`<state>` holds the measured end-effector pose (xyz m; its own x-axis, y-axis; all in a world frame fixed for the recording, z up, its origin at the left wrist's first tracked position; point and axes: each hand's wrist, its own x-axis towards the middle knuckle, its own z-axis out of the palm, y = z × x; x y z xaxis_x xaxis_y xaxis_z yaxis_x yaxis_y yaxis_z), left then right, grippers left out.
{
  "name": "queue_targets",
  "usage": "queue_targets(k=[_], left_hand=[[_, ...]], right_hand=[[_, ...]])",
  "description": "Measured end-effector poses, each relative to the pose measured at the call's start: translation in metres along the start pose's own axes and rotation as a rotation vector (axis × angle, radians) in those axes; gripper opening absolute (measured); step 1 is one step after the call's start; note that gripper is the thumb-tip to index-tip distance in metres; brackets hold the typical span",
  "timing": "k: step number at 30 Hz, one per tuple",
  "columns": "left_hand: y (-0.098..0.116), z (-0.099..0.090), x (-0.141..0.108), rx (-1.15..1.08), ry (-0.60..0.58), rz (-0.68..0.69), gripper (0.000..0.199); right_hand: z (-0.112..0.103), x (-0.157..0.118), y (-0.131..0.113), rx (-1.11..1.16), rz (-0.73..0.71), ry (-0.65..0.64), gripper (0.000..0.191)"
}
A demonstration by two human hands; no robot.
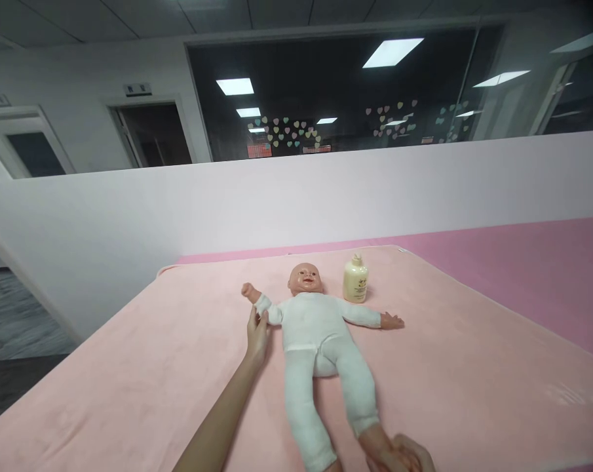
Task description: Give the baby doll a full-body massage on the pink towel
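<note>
A baby doll with a white cloth body lies on its back, head toward the far wall, arms spread. My left hand is closed on the doll's bent arm at the left, with thumb and fingers at the sleeve. At the bottom edge, my right hand is closed around the doll's foot on the right; the picture's edge cuts off part of it. The doll's other foot also runs out of view at the bottom. Beside its head stands a cream-yellow bottle, upright and apart from both hands.
A peach-pink cloth covers the surface under the doll. Beyond its right edge lies a pink surface. A low white wall closes off the back, with a dark window above. Grey floor shows at the left.
</note>
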<state>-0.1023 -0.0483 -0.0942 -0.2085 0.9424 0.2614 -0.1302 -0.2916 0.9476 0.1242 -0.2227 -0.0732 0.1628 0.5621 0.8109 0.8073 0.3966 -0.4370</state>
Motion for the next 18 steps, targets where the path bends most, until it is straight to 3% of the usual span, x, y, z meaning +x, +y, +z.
queue_targets(k=[2, 5, 9, 13, 15, 18], left_hand=[[-0.001, 0.000, 0.001, -0.018, 0.043, -0.017, 0.054], [-0.003, 0.002, 0.000, 0.024, 0.013, 0.045, 0.052], [-0.004, 0.008, -0.009, 0.216, -0.124, 0.166, 0.038], [0.002, 0.010, -0.019, 0.332, -0.245, 0.251, 0.038], [0.006, 0.011, -0.021, 0.329, -0.208, 0.227, 0.040], [0.006, 0.011, -0.020, 0.332, -0.135, 0.190, 0.048]], right_hand=[[0.001, 0.002, 0.000, -0.005, -0.001, -0.012, 0.035], [0.004, 0.006, 0.001, -0.008, 0.003, -0.021, 0.033], [0.013, 0.020, -0.001, -0.010, -0.006, -0.049, 0.030], [0.024, 0.035, -0.006, -0.045, -0.038, -0.090, 0.026], [0.027, 0.031, -0.007, -0.090, -0.055, -0.098, 0.026], [0.023, 0.003, -0.006, -0.159, -0.124, -0.103, 0.025]])
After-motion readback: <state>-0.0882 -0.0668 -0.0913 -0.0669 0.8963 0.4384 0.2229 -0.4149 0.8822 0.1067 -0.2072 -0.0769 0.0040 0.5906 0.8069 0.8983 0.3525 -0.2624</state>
